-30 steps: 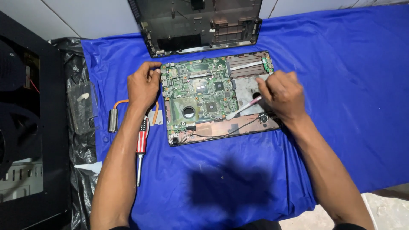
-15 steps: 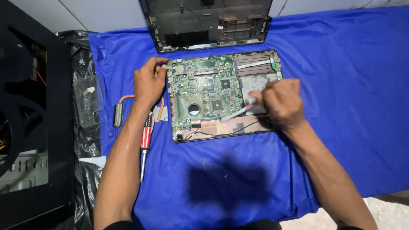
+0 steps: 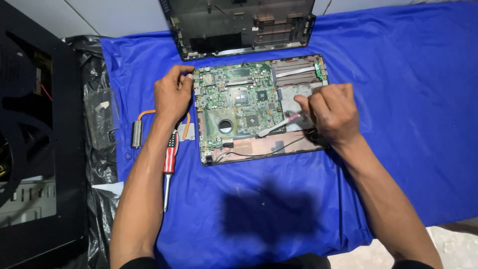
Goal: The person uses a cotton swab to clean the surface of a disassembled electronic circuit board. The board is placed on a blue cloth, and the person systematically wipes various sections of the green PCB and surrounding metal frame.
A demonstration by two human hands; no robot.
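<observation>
I am resting my left hand (image 3: 172, 94) against the left edge of the open laptop base (image 3: 259, 149), fingers curled loosely over its top-left corner and gripping nothing. My right hand (image 3: 331, 112) is lying over the right side of the base, fingers pressed together and pinching a slim pale tool (image 3: 279, 124); its tip is pointing left and down, touching the lower right edge of the green board (image 3: 239, 107). The base is lying flat on the blue cloth (image 3: 408, 99), near its middle. A red-handled screwdriver (image 3: 170, 159) is lying just beside my left forearm. A copper heat pipe (image 3: 144, 122) is lying left of my wrist. The removed black cover (image 3: 239, 27) is lying above the base.
</observation>
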